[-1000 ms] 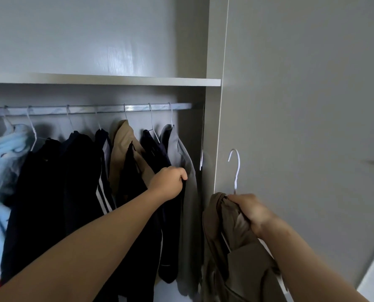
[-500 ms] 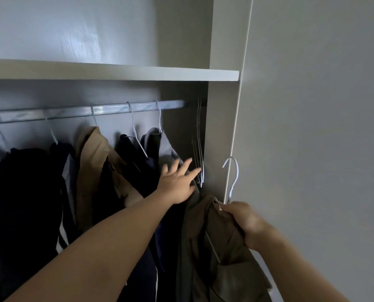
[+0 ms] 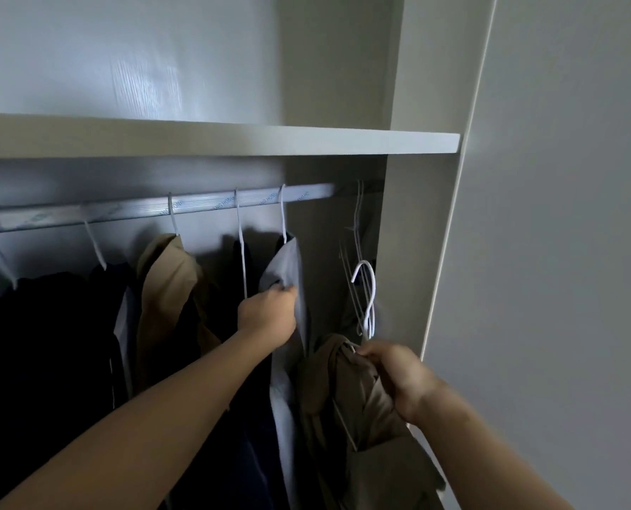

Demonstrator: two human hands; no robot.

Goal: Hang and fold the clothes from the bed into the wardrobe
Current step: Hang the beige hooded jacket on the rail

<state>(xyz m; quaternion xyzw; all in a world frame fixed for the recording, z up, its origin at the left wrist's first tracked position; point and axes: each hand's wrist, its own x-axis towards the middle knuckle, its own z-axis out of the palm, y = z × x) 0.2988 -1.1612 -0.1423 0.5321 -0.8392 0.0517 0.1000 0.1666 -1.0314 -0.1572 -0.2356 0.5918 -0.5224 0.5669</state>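
Observation:
My right hand (image 3: 398,377) grips the neck of a white hanger (image 3: 368,300) that carries a brown garment (image 3: 350,406); the hook stands up just right of the hung clothes, below the metal rail (image 3: 196,209). My left hand (image 3: 269,314) reaches into the wardrobe with its fingers curled on the shoulder of a grey garment (image 3: 288,266), the rightmost one on the rail. A tan jacket (image 3: 166,281) and several dark clothes (image 3: 49,344) hang further left.
A white shelf (image 3: 306,141) runs above the rail. Several bare wire hangers (image 3: 358,252) hang at the rail's right end against the wardrobe's side panel (image 3: 409,252). A closed grey door (image 3: 564,252) fills the right.
My left hand went from spread fingers to gripping the grey garment higher up. My right hand carried the hanger with the brown garment further into the wardrobe, and the view tilted up.

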